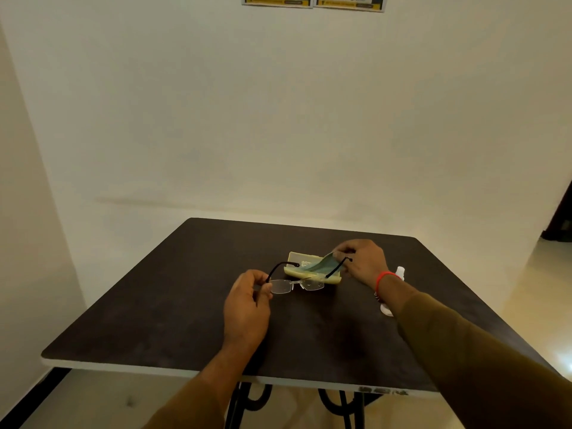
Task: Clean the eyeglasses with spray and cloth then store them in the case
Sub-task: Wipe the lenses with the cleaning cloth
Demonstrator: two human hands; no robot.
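Walls, pale and bare, fill most of what I see, with the bottom edges of two posters (pixel 312 0) at the top. Below them is the dark table (pixel 173 320), and everything I need sits toward its far middle. My right sleeve (pixel 464 351) crosses over the spray bottle (pixel 400 271), so only its white top and a bit of its base show beside my wrist, where I wear a red band (pixel 383 278). The case (pixel 297 259), pale yellow, lies flat on the table just beyond the glasses. My left hand (pixel 247 305) is closed around the left hinge end of the eyeglasses (pixel 297 285), holding them just above the table with the arms open and pointing away from me. My right hand (pixel 362 263) pinches the greenish cloth (pixel 318 264) over the case, and the tip of the right arm of the glasses lies against those same fingers; whether they grip it too, I cannot tell. I judge the wiping is about to begin or is under way. The frame looks rimless and thin, so the risk is bending it at the bridge if I press the cloth hard while holding only one end. My forearm could also knock the bottle over if I pull back carelessly.
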